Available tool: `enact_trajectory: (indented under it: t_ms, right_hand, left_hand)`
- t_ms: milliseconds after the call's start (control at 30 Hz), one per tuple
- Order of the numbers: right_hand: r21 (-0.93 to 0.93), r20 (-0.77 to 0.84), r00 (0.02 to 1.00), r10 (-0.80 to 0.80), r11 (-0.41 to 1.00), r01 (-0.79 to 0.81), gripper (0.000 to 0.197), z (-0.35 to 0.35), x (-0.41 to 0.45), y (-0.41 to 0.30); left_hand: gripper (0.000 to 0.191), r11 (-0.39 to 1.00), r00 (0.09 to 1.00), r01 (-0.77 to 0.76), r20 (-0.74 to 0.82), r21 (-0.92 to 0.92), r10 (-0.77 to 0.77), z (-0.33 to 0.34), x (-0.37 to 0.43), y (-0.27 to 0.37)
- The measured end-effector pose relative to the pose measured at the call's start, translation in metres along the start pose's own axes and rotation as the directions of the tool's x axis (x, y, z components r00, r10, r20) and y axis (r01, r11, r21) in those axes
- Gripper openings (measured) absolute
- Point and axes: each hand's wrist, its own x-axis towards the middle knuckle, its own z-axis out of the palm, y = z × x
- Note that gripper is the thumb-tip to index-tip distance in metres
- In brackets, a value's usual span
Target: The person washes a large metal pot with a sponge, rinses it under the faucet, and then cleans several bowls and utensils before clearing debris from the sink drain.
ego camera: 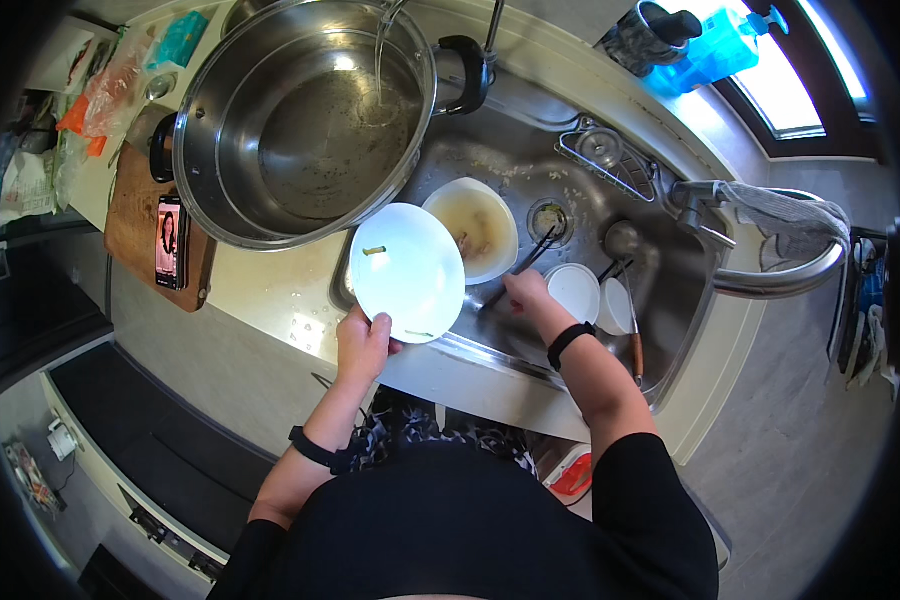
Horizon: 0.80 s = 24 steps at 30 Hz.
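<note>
My left hand (364,346) grips the near edge of a white plate (411,281), which has a few bits of food scrap stuck to it. The plate is held over the front rim of the stainless steel sink (679,289). Dark chopsticks (531,255) are in my right hand (529,292), their tips near the drain strainer (550,223), where scraps lie. Between the plate and the strainer stands a white bowl (504,214) of cloudy brownish liquid. Close to my right hand are a stack of white bowls (574,291), another white bowl (613,307) and a ladle (622,240).
A large steel pot (225,135) with black handles spans the sink's left side, and water runs into it. A phone (171,240) lies on a wooden cutting board (131,202). A grey cloth (787,217) hangs on the faucet (780,285). Blue bottle (712,52) at the back.
</note>
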Motion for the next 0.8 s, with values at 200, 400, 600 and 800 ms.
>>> enact_trajectory:
  t_ms: [200, 400, 600, 800]
  right_hand:
    - [-0.239, -0.254, 0.866, -0.431, 0.895, 0.376, 0.068, -0.001, -0.031, -0.063]
    - [-0.221, -0.337, 0.843, -0.419, 0.906, 0.361, 0.076, 0.028, 0.026, -0.086]
    - [-0.523, -0.097, 0.836, -0.54, 0.742, 0.419, 0.057, 0.058, 0.036, -0.082]
    - [-0.549, 0.162, 0.773, -0.614, 0.595, 0.587, 0.05, 0.071, 0.038, -0.061]
  left_hand:
    - [0.025, 0.991, 0.997, 0.08, -0.011, -0.107, -0.081, 0.001, 0.001, -0.001]
    - [0.024, 0.994, 0.998, 0.058, 0.015, -0.09, -0.057, -0.001, 0.0, -0.003]
    - [0.025, 0.986, 1.0, 0.001, 0.003, -0.167, -0.001, -0.002, -0.002, -0.009]
    - [0.025, 0.983, 1.0, 0.016, -0.001, -0.184, -0.017, -0.001, -0.002, -0.009]
